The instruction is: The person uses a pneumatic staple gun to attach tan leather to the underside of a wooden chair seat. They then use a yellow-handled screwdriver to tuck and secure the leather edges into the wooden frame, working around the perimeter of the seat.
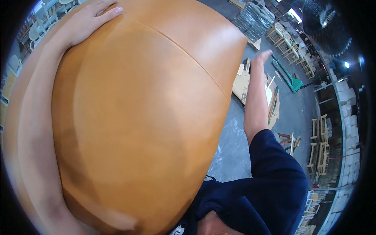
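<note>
A large tan upholstered piece (149,94) with a smooth leather-like cover fills the left and middle of the view, close to my body. A curved seam crosses its far part. Along its left side runs my left forearm, and my left hand (98,17) is pressed on its upper left, thumb and fingers against the cover, holding it. Part of those fingers lies outside the picture. My right arm reaches out away from the piece, and my right hand (261,57) is in the air over the floor, fingers stretched out, with nothing in it.
A green pallet jack (291,80) stands on the grey floor (231,149) at right. Wooden boards (242,84) lie beyond my right arm. A plastic-wrapped stack (253,21) is farther off. Wooden chair frames (320,147) and white stacked bundles (348,129) line the right.
</note>
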A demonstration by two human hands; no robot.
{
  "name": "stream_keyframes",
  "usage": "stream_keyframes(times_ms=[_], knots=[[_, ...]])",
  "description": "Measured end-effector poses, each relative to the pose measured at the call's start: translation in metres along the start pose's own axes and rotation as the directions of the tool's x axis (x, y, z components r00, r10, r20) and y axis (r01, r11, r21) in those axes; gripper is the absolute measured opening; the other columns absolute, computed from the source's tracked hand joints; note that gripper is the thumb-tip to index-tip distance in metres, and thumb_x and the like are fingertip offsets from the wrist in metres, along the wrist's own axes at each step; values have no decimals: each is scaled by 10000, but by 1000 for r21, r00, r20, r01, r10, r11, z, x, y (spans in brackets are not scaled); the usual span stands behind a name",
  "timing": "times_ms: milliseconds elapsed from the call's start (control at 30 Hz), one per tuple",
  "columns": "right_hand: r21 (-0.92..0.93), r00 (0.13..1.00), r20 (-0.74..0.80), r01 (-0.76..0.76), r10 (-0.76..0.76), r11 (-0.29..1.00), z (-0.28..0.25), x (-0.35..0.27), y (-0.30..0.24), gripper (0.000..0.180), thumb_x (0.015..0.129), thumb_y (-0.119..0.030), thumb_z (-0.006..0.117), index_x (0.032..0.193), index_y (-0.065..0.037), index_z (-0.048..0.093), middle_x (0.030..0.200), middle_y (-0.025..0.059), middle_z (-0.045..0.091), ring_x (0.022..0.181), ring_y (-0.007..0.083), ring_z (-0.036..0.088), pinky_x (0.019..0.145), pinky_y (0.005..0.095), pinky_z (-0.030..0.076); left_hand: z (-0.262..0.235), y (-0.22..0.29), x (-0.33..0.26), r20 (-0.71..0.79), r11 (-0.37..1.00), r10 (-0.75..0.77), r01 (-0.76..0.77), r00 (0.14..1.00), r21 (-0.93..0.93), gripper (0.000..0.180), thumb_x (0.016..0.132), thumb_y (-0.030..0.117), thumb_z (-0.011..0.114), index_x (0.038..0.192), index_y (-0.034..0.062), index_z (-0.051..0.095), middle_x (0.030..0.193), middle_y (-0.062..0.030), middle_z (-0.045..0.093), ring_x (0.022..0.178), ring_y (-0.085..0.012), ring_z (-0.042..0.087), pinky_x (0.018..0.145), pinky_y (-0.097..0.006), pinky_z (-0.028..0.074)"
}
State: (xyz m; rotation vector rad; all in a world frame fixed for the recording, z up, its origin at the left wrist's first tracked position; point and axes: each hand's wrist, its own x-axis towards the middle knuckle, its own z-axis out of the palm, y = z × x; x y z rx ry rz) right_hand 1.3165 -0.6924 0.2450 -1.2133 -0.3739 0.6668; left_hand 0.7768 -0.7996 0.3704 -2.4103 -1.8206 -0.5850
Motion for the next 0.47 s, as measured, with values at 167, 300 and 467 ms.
stream_keyframes(times_ms=[167,300,467], knots=[[-111,926,366,-57,94,992,0,-19,63,786,1024,-596,253,1466,52,307,1482,226,386,1344,327,402,1107,420,317,1,0,7,13,981,83,-79,996,-178,627,1007,519,467,1419,48,513,1473,-152,499,1379,-277,445,1155,-357,306],[-527,775,629,480,-57,701,-118,-74,183,449,992,-364,455,1152,25,612,1098,242,658,992,350,643,850,450,502,-11,11,20,42,995,92,-90,995,-44,579,1020,465,466,1383,18,532,1447,-178,516,1360,-312,460,1144,-371,322],[-663,309,660,668,685,338,-161,-289,168,313,844,-241,620,1045,-21,714,1025,207,710,942,355,678,857,468,544,-18,54,33,-22,990,102,-99,995,96,523,1022,401,485,1342,-5,557,1415,-196,541,1355,-341,467,1115,-381,365]])
